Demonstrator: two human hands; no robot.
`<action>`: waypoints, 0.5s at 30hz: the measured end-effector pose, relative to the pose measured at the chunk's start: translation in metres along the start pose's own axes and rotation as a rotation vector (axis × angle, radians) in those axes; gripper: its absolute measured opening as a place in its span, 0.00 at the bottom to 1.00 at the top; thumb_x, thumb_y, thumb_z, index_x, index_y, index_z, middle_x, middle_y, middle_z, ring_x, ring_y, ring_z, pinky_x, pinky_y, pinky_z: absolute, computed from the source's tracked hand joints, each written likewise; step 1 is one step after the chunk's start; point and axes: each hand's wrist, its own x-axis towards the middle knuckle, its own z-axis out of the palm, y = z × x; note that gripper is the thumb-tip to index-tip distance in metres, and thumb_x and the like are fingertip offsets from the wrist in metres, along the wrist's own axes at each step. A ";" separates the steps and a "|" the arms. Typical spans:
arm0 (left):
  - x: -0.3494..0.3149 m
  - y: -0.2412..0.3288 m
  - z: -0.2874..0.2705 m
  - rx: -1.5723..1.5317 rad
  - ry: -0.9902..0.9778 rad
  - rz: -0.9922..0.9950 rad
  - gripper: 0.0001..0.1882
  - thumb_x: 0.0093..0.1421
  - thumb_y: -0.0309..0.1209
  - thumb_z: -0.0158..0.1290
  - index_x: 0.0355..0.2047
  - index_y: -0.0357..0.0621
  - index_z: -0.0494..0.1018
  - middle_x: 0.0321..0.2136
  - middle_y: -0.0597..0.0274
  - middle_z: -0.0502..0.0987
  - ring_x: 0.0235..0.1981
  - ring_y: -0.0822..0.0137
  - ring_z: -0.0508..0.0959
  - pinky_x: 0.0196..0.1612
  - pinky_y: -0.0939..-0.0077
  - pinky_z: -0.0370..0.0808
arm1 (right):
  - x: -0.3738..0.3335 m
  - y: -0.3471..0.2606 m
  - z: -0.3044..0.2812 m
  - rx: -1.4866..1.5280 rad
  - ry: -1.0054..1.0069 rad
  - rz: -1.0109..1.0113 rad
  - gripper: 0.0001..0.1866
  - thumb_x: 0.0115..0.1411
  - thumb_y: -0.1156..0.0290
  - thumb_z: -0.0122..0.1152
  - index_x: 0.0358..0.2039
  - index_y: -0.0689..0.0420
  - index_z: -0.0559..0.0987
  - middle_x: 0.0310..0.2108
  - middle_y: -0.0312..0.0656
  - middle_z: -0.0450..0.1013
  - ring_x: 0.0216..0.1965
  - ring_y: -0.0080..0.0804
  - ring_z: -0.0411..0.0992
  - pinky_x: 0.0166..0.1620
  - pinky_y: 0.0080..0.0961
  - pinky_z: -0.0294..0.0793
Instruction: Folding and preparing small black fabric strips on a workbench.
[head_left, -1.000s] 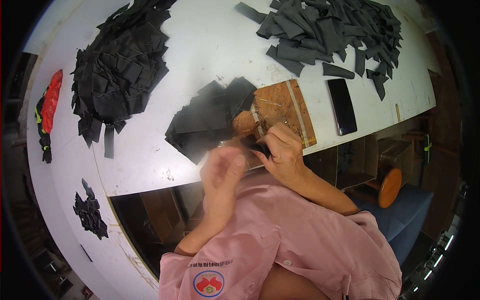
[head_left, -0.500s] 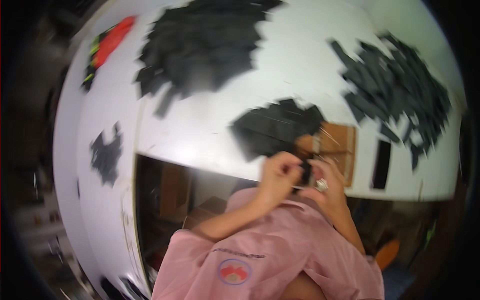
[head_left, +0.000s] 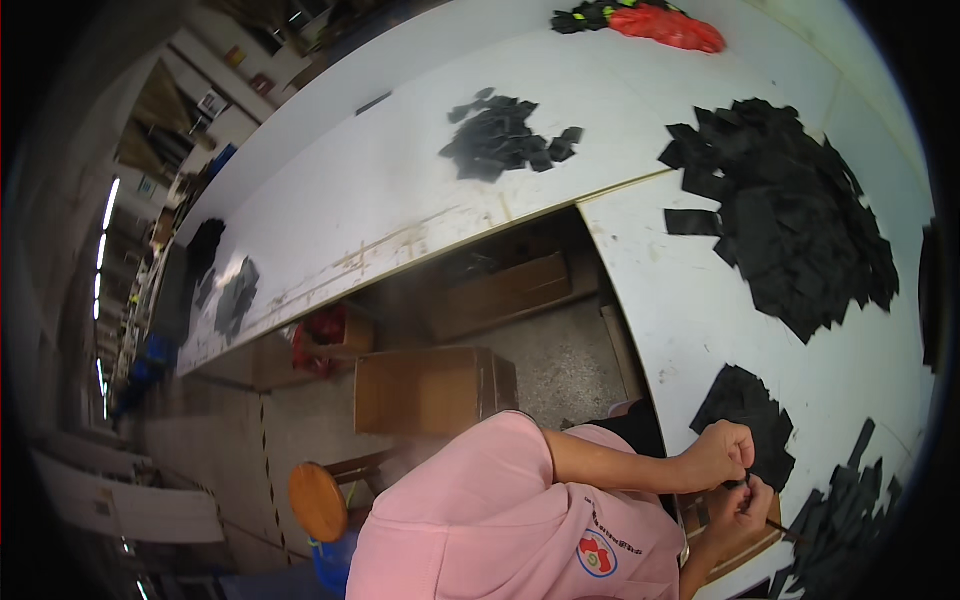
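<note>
The head has swung round to the left, so more of the room shows. A second ago the hands were a bit apart — now the left hand (head_left: 718,456) and right hand (head_left: 744,507) are close together, so both are busy with one small black piece (head_left: 736,484). Both are pinching it, fingers bent, over the front edge of the desk (head_left: 655,300). The left arm reaches straight across — the right arm bends up from below. A black pile (head_left: 742,410) sits just past them.
</note>
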 end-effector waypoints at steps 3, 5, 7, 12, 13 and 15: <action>0.004 0.020 -0.013 -0.423 -0.122 -0.299 0.08 0.40 0.17 0.48 0.23 0.36 0.65 0.14 0.66 0.67 0.10 0.80 0.63 0.10 0.85 0.53 | 0.010 -0.013 0.001 0.164 0.084 -0.084 0.03 0.52 0.79 0.48 0.27 0.64 0.69 0.22 0.33 0.62 0.22 0.17 0.58 0.25 0.11 0.57; 0.003 0.036 -0.024 -0.710 -0.285 -0.449 0.09 0.40 0.16 0.47 0.24 0.35 0.64 0.13 0.66 0.66 0.10 0.80 0.62 0.10 0.86 0.53 | 0.016 -0.029 -0.003 0.471 -0.040 0.205 0.02 0.52 0.80 0.48 0.27 0.64 0.69 0.21 0.33 0.61 0.22 0.15 0.57 0.25 0.10 0.55; 0.004 0.028 -0.020 -0.441 -0.285 -0.234 0.09 0.40 0.17 0.46 0.25 0.35 0.63 0.14 0.66 0.67 0.11 0.79 0.63 0.11 0.85 0.54 | 0.016 -0.022 -0.005 0.618 -0.082 0.261 0.02 0.53 0.79 0.48 0.27 0.64 0.69 0.20 0.32 0.61 0.21 0.14 0.56 0.24 0.10 0.54; 0.000 0.032 -0.014 -0.105 -0.137 -0.057 0.07 0.41 0.18 0.44 0.24 0.35 0.63 0.15 0.60 0.67 0.13 0.73 0.67 0.13 0.79 0.59 | 0.016 -0.016 0.002 1.575 -0.279 0.666 0.05 0.55 0.75 0.48 0.32 0.61 0.65 0.20 0.33 0.60 0.19 0.16 0.54 0.21 0.11 0.53; 0.000 0.024 -0.011 0.110 -0.007 0.183 0.06 0.41 0.18 0.43 0.24 0.35 0.63 0.15 0.57 0.67 0.13 0.69 0.68 0.14 0.77 0.61 | 0.017 -0.019 0.002 1.574 -0.282 0.668 0.05 0.55 0.75 0.48 0.32 0.61 0.65 0.20 0.33 0.60 0.19 0.16 0.54 0.21 0.11 0.53; 0.000 0.018 -0.007 0.325 0.123 0.421 0.06 0.41 0.18 0.42 0.23 0.34 0.63 0.15 0.53 0.67 0.13 0.66 0.70 0.16 0.75 0.63 | 0.020 -0.024 -0.002 1.446 -0.326 0.584 0.05 0.57 0.73 0.47 0.33 0.60 0.64 0.20 0.34 0.59 0.20 0.16 0.55 0.22 0.11 0.54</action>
